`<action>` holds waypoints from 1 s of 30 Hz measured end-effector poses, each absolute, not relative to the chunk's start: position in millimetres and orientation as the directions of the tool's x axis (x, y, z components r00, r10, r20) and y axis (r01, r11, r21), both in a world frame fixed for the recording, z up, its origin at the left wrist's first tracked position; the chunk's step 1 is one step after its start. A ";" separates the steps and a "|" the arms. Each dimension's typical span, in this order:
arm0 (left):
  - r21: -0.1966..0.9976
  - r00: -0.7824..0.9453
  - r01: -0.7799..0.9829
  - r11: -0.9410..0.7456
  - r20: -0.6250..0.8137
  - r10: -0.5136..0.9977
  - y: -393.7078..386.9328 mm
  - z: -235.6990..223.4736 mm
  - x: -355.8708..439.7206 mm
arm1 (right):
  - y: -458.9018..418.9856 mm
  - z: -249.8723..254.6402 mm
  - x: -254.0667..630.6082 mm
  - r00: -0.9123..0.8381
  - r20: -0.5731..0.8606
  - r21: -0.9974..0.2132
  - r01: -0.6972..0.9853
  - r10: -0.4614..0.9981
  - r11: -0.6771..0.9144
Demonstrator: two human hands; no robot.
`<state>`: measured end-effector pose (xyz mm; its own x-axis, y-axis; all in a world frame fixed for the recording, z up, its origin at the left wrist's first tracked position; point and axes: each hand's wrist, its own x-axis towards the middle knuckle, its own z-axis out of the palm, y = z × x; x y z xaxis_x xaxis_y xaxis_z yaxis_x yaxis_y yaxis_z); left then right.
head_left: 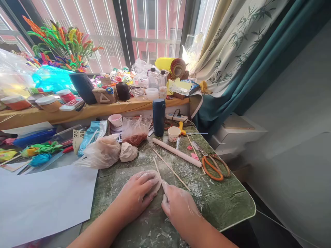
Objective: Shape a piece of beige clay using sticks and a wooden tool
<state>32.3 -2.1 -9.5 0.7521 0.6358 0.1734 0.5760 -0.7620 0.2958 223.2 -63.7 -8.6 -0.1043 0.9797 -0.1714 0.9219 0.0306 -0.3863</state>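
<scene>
Mid-frame, left grip [141, 187] is flat, unclamped, over a pale clay disc [157, 185] on the table [224, 203], likely steadying it. Right grip [179, 199] is pinched on a thin stick [157, 167], held near its lower end, presumably for control. Disc sits under left fingers, just left of right fingertips. Rolling rod [178, 153], upper right of hands, seems parked within reach.

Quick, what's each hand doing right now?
Left hand: open, fingers resting on the flat clay, not gripping it.
Right hand: closed on a thin stick beside the clay.
</scene>
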 end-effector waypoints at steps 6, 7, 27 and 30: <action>0.301 0.751 0.571 -0.764 0.183 0.634 -1.5 -9.1 33.2 | -62.6 -8.1 221.9 -0.124 -0.209 -0.354 0.934 0.970 0.043; 0.297 0.751 0.571 -0.765 0.187 0.633 -1.3 -9.1 33.2 | -62.6 -8.6 223.0 -0.126 -0.199 -0.366 0.929 0.972 0.046; 0.257 0.791 0.514 -0.819 0.228 0.568 0.8 -9.3 33.4 | -61.2 -11.2 226.5 -0.111 -0.140 -0.430 0.902 0.984 0.041; 0.265 0.797 0.489 -0.831 0.251 0.549 1.8 -7.0 35.4 | -62.0 -10.7 224.1 -0.122 -0.161 -0.369 0.928 0.979 0.054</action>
<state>35.4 1.8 -7.0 0.7971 0.5492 0.2510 0.4890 -0.8310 0.2650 224.1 -62.0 -10.7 -0.1216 0.9794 -0.1614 0.9279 0.0545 -0.3688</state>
